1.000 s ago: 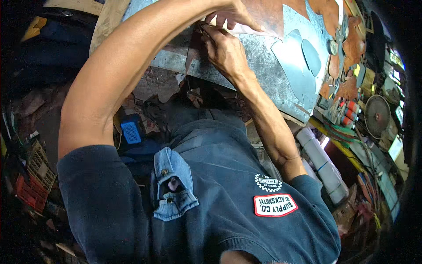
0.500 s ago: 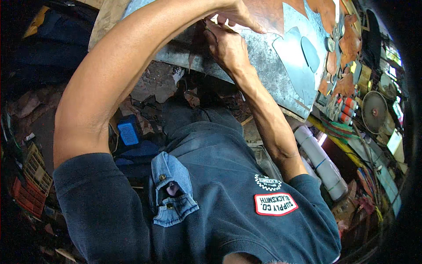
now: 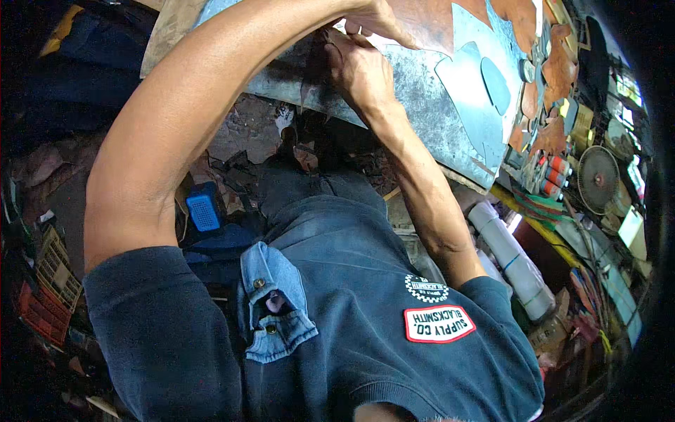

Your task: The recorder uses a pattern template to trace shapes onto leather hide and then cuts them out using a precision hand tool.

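My left hand [image 3: 380, 20] reaches across the far side of the worktable [image 3: 295, 84], one finger stretched out over a brown leather sheet [image 3: 425, 24]. Part of that hand is cut off by the top edge of the picture. Just nearer to me, my right hand [image 3: 362, 70] is closed near the table's front edge, close beneath the left one. Its curled fingers hide whatever they grip. Right of the hands, a large pale grey flat piece [image 3: 464, 88] and a smaller rounded grey pattern piece [image 3: 496, 86] lie on the table.
Brown leather offcuts [image 3: 559, 70] crowd the table's right end. Farther right are orange-and-white cans [image 3: 555, 176] and a round fan [image 3: 599, 179]. A wrapped pale roll [image 3: 513, 260] leans below the table. Scraps and a blue plastic basket [image 3: 203, 207] lie low on the left.
Both hands have shifted very slightly toward the left and stay close together over the table. The pattern pieces have not moved.
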A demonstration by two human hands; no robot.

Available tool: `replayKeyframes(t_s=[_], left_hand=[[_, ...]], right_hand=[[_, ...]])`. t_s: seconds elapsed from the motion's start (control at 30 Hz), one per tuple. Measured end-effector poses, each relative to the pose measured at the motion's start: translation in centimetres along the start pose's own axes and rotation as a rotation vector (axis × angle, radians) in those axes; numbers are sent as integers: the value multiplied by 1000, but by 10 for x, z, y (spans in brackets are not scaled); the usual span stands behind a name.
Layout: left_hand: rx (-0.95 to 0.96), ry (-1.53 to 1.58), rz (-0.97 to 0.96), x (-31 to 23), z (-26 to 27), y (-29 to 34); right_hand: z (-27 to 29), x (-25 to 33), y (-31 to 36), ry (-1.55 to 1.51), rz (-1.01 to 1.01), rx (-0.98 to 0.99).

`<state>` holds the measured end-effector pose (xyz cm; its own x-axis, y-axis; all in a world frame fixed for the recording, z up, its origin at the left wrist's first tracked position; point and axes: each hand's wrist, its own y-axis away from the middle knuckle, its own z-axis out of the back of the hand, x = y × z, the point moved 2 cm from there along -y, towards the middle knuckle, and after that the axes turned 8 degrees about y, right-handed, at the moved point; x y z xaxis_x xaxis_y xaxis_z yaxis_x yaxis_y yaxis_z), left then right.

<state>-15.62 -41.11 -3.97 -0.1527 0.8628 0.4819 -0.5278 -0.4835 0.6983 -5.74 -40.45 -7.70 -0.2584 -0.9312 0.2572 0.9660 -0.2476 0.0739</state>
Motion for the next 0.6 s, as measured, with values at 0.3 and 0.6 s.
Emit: replayKeyframes(t_s=[0.3,0.6], left_hand=[[-26,253,122,-9,-1,-8],[-49,487,222,-12,-2,-19]], right_hand=[[-3,-7,0,-22,-2,-97],[-2,-11,3,-60,40,-92]])
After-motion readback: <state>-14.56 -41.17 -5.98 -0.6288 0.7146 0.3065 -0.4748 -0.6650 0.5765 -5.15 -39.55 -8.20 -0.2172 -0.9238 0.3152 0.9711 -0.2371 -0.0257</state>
